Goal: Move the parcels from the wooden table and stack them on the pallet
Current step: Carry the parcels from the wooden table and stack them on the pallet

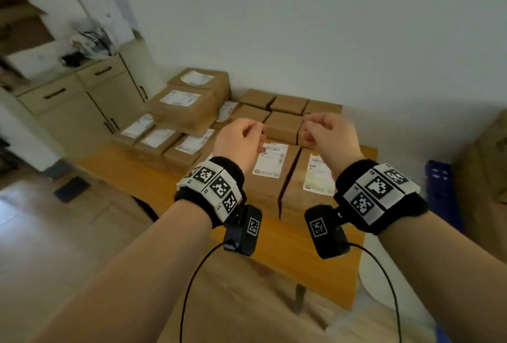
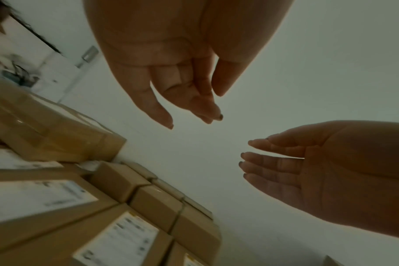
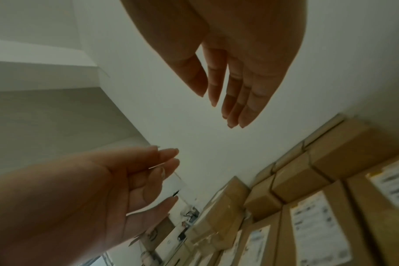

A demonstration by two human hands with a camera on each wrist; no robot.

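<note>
Head: left hand (image 1: 241, 141) and right hand (image 1: 327, 136) raised above the parcels (image 1: 270, 175), fingers loosely curled, holding nothing. Parcels cover the wooden table (image 1: 131, 169), some stacked at the back left. Pallet not seen.
Left wrist: left hand (image 2: 171, 59) relaxed, fingers extended, empty; parcels (image 2: 125, 234) below.
Right wrist: right hand (image 3: 246, 59) likewise slack and empty above parcels (image 3: 312, 225).

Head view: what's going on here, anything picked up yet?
Nothing yet. A person holds both hands raised over the wooden table, left hand and right hand both empty, fingers relaxed. Cardboard parcels cover the table; the two nearest labelled parcels lie side by side below the hands. No pallet is visible.
</note>
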